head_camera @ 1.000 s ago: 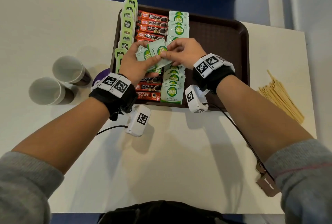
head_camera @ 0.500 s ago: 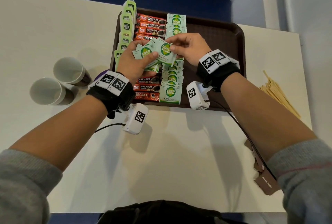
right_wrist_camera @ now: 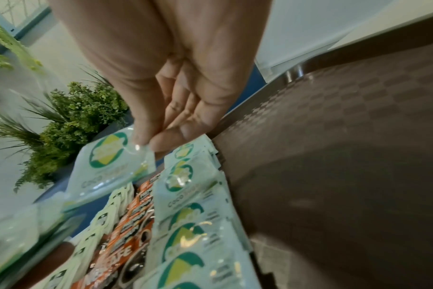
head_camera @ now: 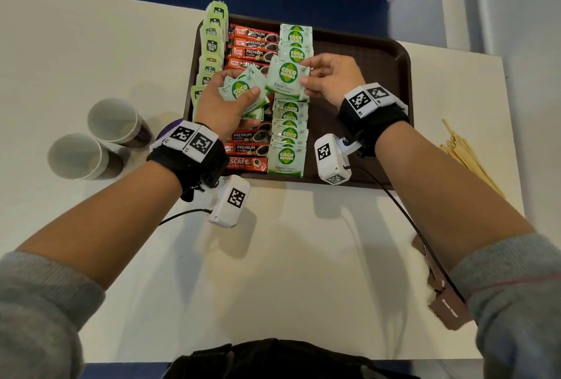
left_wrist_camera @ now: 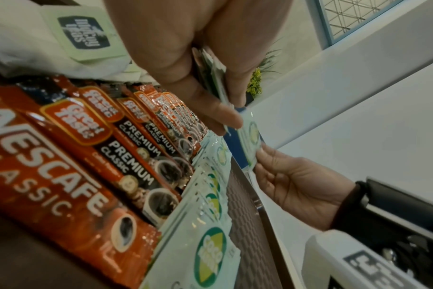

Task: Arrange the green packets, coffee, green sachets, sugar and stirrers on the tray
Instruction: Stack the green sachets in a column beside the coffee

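Observation:
On the brown tray (head_camera: 364, 53) lie a column of pale green tea packets (head_camera: 212, 44), a column of red coffee sticks (head_camera: 253, 44) and a column of green Coco Natura sachets (head_camera: 288, 135). My left hand (head_camera: 224, 99) grips a small stack of sachets (head_camera: 243, 91) above the coffee column. My right hand (head_camera: 328, 77) pinches one sachet (head_camera: 287, 77) by its right edge, pulled clear of the stack and held above the sachet column. The wrist views show the stack (left_wrist_camera: 213, 78) held edge-on and the pinched sachet (right_wrist_camera: 111, 162). Wooden stirrers (head_camera: 467, 153) lie on the table right of the tray.
Two paper cups (head_camera: 100, 138) stand left of the tray, with a purple object (head_camera: 165, 132) partly hidden behind my left wrist. Brown sachets (head_camera: 449, 308) lie by my right forearm. The tray's right half (head_camera: 379, 81) is bare. The table (head_camera: 288, 272) is white.
My right hand has drawn one sachet off the stack in my left hand and moved it right, toward the far part of the sachet column. The left hand shifted slightly away from me.

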### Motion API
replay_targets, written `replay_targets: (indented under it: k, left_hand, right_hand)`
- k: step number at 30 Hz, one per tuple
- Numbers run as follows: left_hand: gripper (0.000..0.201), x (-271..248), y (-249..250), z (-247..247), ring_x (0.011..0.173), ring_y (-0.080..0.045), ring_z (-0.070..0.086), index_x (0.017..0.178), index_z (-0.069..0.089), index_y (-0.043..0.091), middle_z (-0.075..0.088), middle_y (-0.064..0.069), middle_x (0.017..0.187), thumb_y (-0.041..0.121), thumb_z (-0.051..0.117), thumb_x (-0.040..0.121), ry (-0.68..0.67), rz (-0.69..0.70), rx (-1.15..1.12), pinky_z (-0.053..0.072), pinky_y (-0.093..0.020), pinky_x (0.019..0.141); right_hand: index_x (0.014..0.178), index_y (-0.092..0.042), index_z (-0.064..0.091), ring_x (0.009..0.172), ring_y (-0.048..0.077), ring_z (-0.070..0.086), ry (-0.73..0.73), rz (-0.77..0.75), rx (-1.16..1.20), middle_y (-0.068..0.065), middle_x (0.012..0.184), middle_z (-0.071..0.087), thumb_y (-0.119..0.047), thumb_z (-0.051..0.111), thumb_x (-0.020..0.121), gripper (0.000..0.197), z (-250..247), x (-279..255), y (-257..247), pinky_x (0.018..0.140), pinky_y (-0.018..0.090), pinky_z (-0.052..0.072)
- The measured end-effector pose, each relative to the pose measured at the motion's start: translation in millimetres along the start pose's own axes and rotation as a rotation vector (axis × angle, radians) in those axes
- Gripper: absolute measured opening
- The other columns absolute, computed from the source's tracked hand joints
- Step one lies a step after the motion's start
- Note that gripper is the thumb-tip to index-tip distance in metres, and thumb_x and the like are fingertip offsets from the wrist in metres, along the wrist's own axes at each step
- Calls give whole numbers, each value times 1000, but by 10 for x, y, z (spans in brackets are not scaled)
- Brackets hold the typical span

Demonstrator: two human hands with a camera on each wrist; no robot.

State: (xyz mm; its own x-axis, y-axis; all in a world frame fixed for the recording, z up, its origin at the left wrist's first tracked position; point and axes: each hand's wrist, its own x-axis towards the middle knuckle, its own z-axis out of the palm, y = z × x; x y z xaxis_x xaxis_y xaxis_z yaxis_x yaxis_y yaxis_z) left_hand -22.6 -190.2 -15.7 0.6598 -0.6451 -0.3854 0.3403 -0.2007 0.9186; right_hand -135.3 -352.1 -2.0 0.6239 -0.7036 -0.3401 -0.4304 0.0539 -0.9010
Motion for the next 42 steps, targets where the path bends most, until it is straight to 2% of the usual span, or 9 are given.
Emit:
replay_targets:
  k: [3, 7, 10, 21, 25, 28, 31, 38, 42]
  left_hand:
    - [25, 25, -18, -36, 92, -21, 66, 100, 50, 26, 58, -9, 121, 11, 66, 87, 10, 0, 9, 56, -24, 50]
    - [26, 27, -27, -44, 93, -22, 66, 103, 50, 23, 58, -10, 121, 11, 67, 87, 17, -4, 13, 56, -24, 50]
    - [26, 14, -23, -31, 97, -26, 66, 99, 51, 27, 57, -13, 125, 12, 68, 86, 15, -6, 15, 56, -24, 50]
    - [27, 12, -26, -39, 92, -22, 67, 102, 50, 25, 57, -12, 125, 13, 68, 86, 20, -12, 27, 57, -25, 51]
    - [26, 4, -16, -38, 90, -21, 67, 100, 50, 26, 58, -12, 124, 13, 68, 86, 11, -11, 25, 57, -25, 50]
    - [26, 1, -20, -39, 90, -21, 67, 100, 50, 26, 58, -12, 125, 12, 68, 86, 10, -14, 21, 57, -25, 50]
    - [26, -1, -22, -40, 92, -22, 66, 98, 51, 27, 57, -12, 125, 12, 68, 86, 11, -18, 27, 58, -26, 51]
    - [26, -20, -20, -26, 81, -13, 66, 99, 50, 27, 58, -5, 116, 12, 68, 86, -4, -20, 42, 58, -26, 52]
    - [26, -45, -7, -17, 81, -14, 67, 94, 51, 28, 61, 1, 104, 11, 68, 86, -48, -13, 43, 58, -26, 52]
  right_hand:
    - [99, -12, 64, 78, 18, 63, 59, 22, -134, 13, 93, 61, 0, 64, 85, 19, -55, 35, 121, 57, 13, 52]
    - [97, -16, 65, 87, 22, 66, 77, 41, -259, 6, 84, 59, 0, 63, 86, 20, -41, 74, 252, 75, 29, 58]
    - [98, -14, 64, 87, 23, 65, 80, 58, -252, 1, 79, 55, 1, 62, 86, 20, 5, 85, 297, 79, 33, 58]
    - [96, -17, 61, 88, 22, 66, 101, 43, -279, 6, 86, 56, -1, 63, 86, 20, 23, 121, 303, 79, 30, 58]
    - [95, -19, 61, 83, 18, 65, 109, 30, -307, 6, 85, 60, -4, 67, 84, 19, 33, 112, 313, 67, 16, 56]
    - [97, -18, 64, 79, 13, 62, 136, 34, -341, -3, 77, 59, -8, 73, 79, 22, 25, 121, 314, 79, 26, 57]
    - [99, -18, 64, 86, 15, 64, 142, 47, -367, -3, 85, 62, -9, 75, 77, 27, 18, 125, 305, 85, 33, 56]
    - [102, -16, 64, 81, 7, 57, 210, -34, -423, -1, 95, 64, -22, 73, 81, 24, -2, 72, 225, 78, 19, 50]
    - [91, -22, 68, 81, 10, 64, 76, -92, -370, -8, 82, 64, -41, 69, 82, 22, 112, -25, 66, 81, 28, 56]
